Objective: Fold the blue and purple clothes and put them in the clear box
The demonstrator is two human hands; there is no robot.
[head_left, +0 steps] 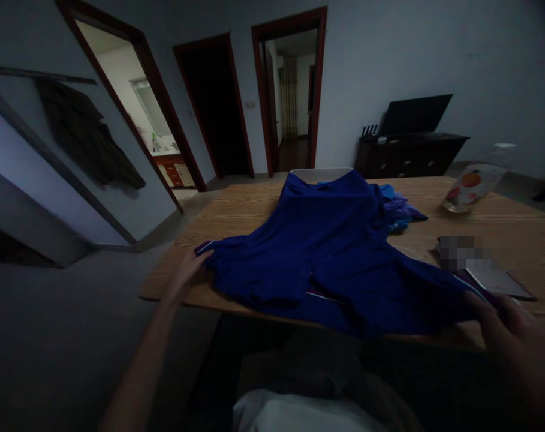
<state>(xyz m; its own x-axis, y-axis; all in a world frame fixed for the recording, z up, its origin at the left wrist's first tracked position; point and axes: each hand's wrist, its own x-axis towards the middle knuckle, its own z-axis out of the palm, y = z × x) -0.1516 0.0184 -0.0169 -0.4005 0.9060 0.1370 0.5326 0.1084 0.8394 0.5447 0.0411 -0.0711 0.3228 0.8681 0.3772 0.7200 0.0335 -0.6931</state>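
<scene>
A dark blue short-sleeved shirt [317, 246] lies spread over the front of the wooden table. Its striped neckline is near me, and its far end rises over a pale container [326, 174]. My left hand [189, 268] is closed at the striped cuff of the left-hand sleeve, fingers partly behind the cloth. At the other sleeve, my right hand [508, 324] has its fingers closed on the striped cuff, dim and slightly blurred. Between the hands the fabric lies wrinkled, with its lower edge hanging at the table's near edge.
Blue and purple clothes [400, 210] are bunched beside the container. A clear bottle with a white cap [476, 180] stands on the right of the wooden table [240, 207]. Nearer my right hand lies a flat dark-edged object [499, 283], partly pixelated. A television [416, 114] stands beyond.
</scene>
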